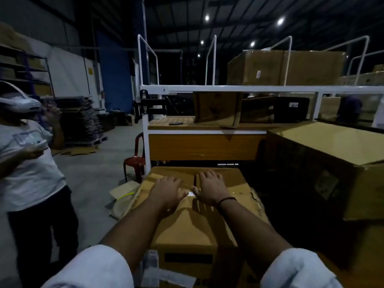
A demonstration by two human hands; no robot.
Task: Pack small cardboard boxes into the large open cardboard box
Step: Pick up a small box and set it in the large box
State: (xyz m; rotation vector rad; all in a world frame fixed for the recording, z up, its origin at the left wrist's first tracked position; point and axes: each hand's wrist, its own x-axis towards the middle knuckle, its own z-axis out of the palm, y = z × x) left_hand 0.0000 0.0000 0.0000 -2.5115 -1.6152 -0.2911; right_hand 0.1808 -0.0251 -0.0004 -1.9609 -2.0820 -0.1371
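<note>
A large brown cardboard box [187,225] stands in front of me with its top flaps folded down. My left hand [168,191] lies flat on the left flap with its fingers spread. My right hand [209,187] presses flat on the right flap beside the dark seam between the flaps; a black band circles its wrist. A strip of clear tape [191,193] shines between the two hands. No small boxes show inside, as the flaps hide the contents.
Another big closed carton [332,163] sits close on the right. A wooden table with a white metal frame [205,146] stands behind, with boxes on it. A person in a white shirt [29,163] stands at the left. A red plastic chair [135,161] and flattened cardboard [124,192] are on the floor.
</note>
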